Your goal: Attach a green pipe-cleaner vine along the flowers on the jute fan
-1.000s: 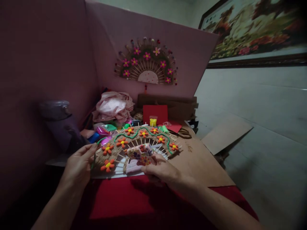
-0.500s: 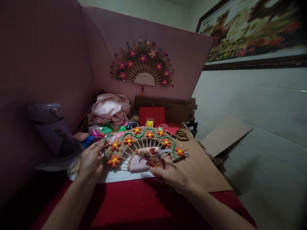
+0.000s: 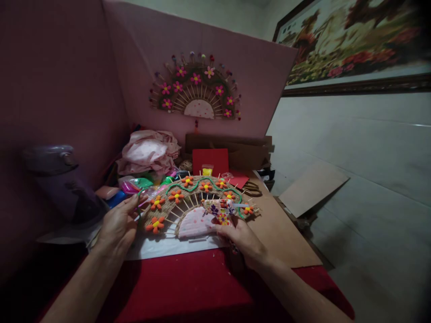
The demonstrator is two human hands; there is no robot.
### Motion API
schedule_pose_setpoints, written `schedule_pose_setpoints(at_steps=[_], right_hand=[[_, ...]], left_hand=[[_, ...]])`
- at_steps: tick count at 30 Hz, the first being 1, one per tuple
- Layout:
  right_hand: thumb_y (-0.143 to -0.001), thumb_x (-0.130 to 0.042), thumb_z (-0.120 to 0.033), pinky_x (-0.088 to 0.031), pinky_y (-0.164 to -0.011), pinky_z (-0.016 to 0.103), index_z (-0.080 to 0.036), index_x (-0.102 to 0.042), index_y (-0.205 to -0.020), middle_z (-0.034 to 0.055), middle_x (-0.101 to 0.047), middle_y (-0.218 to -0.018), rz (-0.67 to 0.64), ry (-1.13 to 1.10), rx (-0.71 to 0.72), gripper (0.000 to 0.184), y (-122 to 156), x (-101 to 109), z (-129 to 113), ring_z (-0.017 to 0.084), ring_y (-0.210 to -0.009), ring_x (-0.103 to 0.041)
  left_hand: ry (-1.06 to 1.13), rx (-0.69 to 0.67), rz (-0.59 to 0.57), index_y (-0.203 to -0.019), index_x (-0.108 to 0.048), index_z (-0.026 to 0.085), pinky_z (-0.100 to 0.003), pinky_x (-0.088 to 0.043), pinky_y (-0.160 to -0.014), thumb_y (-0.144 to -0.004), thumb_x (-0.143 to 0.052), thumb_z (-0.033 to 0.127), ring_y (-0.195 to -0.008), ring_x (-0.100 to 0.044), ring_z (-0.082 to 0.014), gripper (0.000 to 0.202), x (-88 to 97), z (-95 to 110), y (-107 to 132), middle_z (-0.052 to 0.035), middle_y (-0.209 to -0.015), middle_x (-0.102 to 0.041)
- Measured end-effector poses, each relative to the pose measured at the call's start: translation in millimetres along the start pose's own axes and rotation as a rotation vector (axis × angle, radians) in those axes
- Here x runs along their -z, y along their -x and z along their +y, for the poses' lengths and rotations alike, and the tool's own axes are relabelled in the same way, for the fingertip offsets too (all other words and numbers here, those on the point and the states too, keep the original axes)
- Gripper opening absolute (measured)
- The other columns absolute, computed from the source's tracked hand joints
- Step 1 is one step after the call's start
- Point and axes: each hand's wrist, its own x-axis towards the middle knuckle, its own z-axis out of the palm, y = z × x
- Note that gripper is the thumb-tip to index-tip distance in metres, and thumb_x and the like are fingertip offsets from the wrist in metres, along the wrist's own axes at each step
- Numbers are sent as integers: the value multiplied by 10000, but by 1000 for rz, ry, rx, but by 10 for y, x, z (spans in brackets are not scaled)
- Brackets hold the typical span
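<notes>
A fan-shaped craft piece [image 3: 191,192] of brown twine wound on thin sticks lies before me, with orange flowers and a half-round base [image 3: 193,225] in dotted pale cloth. A wavy green cord [image 3: 241,197] runs along its twine band. At the fan's left end, my left hand [image 3: 116,224] pinches the loose part of that cord between thumb and fingers. My right hand [image 3: 240,237] grips a flower-patterned glue gun [image 3: 215,208] above the right part of the fan. A translucent glue stick pokes out of its back, to the right. Its nozzle is hard to make out.
Bagged coloured clay [image 3: 138,184] and crumpled pink cloth [image 3: 148,150] lie behind the fan. A purple bottle [image 3: 63,188] stands left. Scissors [image 3: 252,188], red card [image 3: 210,161] and a cardboard sheet [image 3: 279,233] are at the right. Another fan [image 3: 198,108] hangs on the pink board.
My right hand has shifted the glue gun slightly right, uncovering more of the cloth base. My left hand has moved a little left with the cord. The whole view has shifted slightly.
</notes>
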Motion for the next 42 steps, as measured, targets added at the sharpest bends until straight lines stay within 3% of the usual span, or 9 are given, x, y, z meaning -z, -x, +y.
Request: schedule_pose_setpoints(at_steps=[5, 11, 15, 17, 21, 25, 28, 33, 42], right_hand=[[-657, -654, -320, -327, -500, 223, -165, -533, -783, -37, -468, -608, 81, -65, 70, 233, 8, 7, 53, 89, -538, -395], [-664, -639, -366, -239, -418, 220, -170, -501, -728, -71, -360, -513, 87, -118, 109, 247, -30, 149, 111, 71, -450, -297], [-642, -679, -405, -333, -423, 214, -176, -485, -724, -77, -380, -516, 79, -98, 58, 311, -20, 191, 113, 62, -430, -333], [-667, -661, -444, -354, -402, 215, -185, -462, -688, -79, -386, -500, 33, -58, 32, 328, 6, 185, 100, 58, -394, -340], [-738, -599, -466, -253, -313, 195, -197, -415, -615, -81, -367, -453, -63, 30, 11, 348, 47, 111, 45, 49, -328, -308], [-772, -585, -416, -258, -325, 188, -179, -479, -629, -65, -400, -459, -125, 140, 13, 296, -11, -29, -24, 53, -362, -336], [-747, -614, -364, -259, -324, 189, -175, -507, -654, -67, -421, -443, -133, 201, 44, 237, -143, -137, -68, 55, -357, -343], [-757, -551, -365, -213, -267, 203, -201, -400, -474, -76, -360, -349, -170, 256, 52, 361, -409, -265, -139, 51, -258, -303], [-758, -537, -355, -203, -263, 190, -193, -431, -454, -65, -375, -360, -212, 323, 11, 360, -590, -332, -114, 51, -267, -307]], left_hand=[[-33, 8, -49, -714, -658, 123, -189, -542, -565, -751, -604, 89, -683, -638, -122, 74, -35, -7, -5, -47, -745, -679], [-54, 6, -171, -696, -645, 123, -214, -503, -586, -691, -664, 154, -678, -634, -137, 37, -307, -119, 53, -45, -722, -679], [-102, 4, -154, -661, -641, 126, -198, -441, -533, -620, -721, 167, -586, -601, -112, 99, -402, -158, 94, -17, -650, -650], [-139, 27, -166, -700, -652, 135, -209, -427, -516, -609, -733, 198, -582, -601, -123, 137, -371, -128, 113, -19, -666, -657], [-177, 14, -179, -752, -663, 130, -218, -442, -578, -598, -750, 251, -671, -619, -132, 215, -225, -17, 126, -40, -782, -688], [-146, -6, -171, -767, -666, 118, -231, -461, -659, -626, -737, 236, -765, -629, -144, 197, -108, 93, 129, -73, -866, -695], [-100, -22, -176, -746, -657, 114, -243, -474, -655, -641, -721, 211, -742, -631, -150, 156, -61, 150, 175, -72, -802, -692], [-19, -15, -274, -751, -648, 120, -211, -470, -550, -619, -746, 233, -631, -607, -132, 199, 6, 178, 302, -43, -675, -663], [102, 57, -289, -701, -657, 125, -174, -493, -534, -557, -810, 230, -574, -575, -92, 235, 184, 22, 331, -12, -626, -624]])
